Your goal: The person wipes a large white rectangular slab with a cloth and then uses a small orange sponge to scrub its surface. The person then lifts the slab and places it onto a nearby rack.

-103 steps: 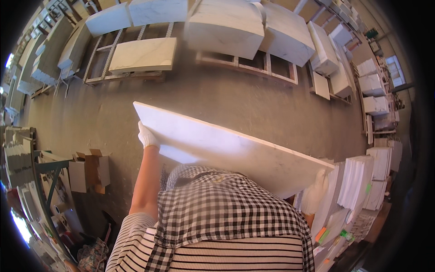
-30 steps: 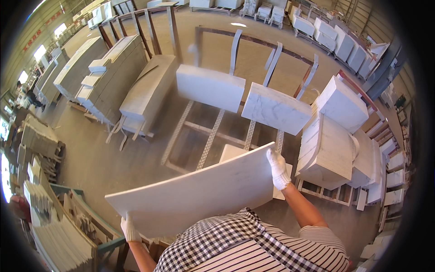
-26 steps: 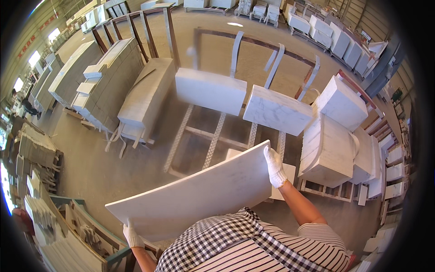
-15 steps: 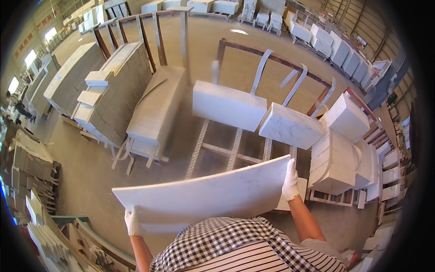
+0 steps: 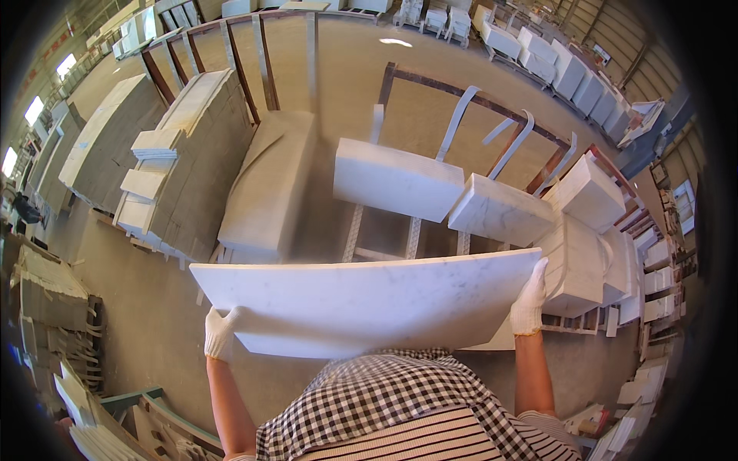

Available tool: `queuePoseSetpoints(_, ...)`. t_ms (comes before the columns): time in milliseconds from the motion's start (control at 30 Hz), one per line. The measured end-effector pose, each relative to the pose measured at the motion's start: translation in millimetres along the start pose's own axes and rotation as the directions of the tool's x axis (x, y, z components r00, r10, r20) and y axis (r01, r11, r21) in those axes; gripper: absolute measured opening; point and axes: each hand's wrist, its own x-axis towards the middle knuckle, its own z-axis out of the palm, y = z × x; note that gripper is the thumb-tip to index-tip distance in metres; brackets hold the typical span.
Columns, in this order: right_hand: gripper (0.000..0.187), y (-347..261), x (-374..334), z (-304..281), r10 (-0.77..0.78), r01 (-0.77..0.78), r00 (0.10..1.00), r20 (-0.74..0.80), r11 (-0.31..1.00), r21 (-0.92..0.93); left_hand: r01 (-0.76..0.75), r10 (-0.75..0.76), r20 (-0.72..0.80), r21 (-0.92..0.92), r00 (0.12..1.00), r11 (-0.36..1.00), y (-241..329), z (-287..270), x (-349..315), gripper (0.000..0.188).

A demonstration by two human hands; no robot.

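Observation:
A wide white marble slab (image 5: 369,303) with faint grey veins is held up in front of me, its long upper edge nearly level. At its left end my left hand (image 5: 223,332), in a white knit glove, grips the edge with the thumb over the face. My right hand (image 5: 529,301), gloved alike, is closed on the right end. The fingers behind the slab are hidden. Beyond the slab, a white stone stack (image 5: 398,180) and a veined one (image 5: 500,211) rest on a metal frame with patterned crossbars (image 5: 413,234).
To the left stand long rows of stacked tiles (image 5: 188,161) and a wide stone stack (image 5: 265,192). A rusty rack rail (image 5: 477,98) with hanging straps runs behind the far stacks. More blocks (image 5: 573,261) sit at right. Thin offcuts (image 5: 92,419) lean at the lower left.
The slab has risen and swung farther out, its left end lifting most, so its edge is now closer to level. Both hands moved up with it, the right one also rightward.

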Motion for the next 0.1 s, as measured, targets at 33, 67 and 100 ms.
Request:
queuePoseSetpoints(33, 0.069, 1, 3, 3, 0.002, -0.001, 0.999, 0.039, 1.0, -0.009, -0.002, 0.002, 0.024, 0.003, 1.0, 1.0, 2, 1, 6, 0.042)
queuePoseSetpoints(67, 0.07, 1, 5, 7, 0.031, -0.031, 0.998, 0.048, 0.999, -0.01, -0.003, 0.003, 0.046, 0.007, 0.999, 1.0, 4, 1, 13, 0.043)
queuePoseSetpoints(100, 0.072, 1, 6, 11, 0.062, -0.062, 0.996, 0.059, 0.998, -0.01, 0.0, -0.001, 0.047, 0.008, 0.999, 1.0, 6, 3, 20, 0.043)
